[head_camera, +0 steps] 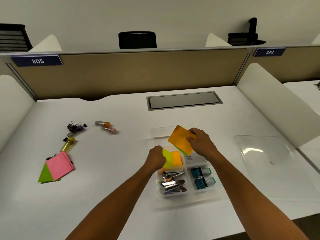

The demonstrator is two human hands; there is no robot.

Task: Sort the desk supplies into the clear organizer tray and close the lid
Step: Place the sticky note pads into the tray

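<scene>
The right hand point(201, 144) pinches an orange pad of sticky notes point(181, 142) by its right edge, thumb on top, and holds it tilted above the far half of the clear tray point(160, 192); a green sheet shows under the orange one. The left hand point(155, 157) has its grip curled round a yellow and orange pad point(172, 158) at that pad's nine o'clock edge, low in the tray's middle section. Staplers point(173, 182) fill the near-left compartment and two teal stamps point(202, 177) the near-right.

These pads are probably light and stiff only as a stack; loose top sheets will likely curl or fan, so a pinch across the glued edge is safest. At nine o'clock on the surface point(121, 153) lie a pink and green pad point(58, 166), binder clips point(75, 126) and small tubes point(105, 126). The lid point(263, 153) lies at three o'clock, smooth, clear and perhaps slippery.
</scene>
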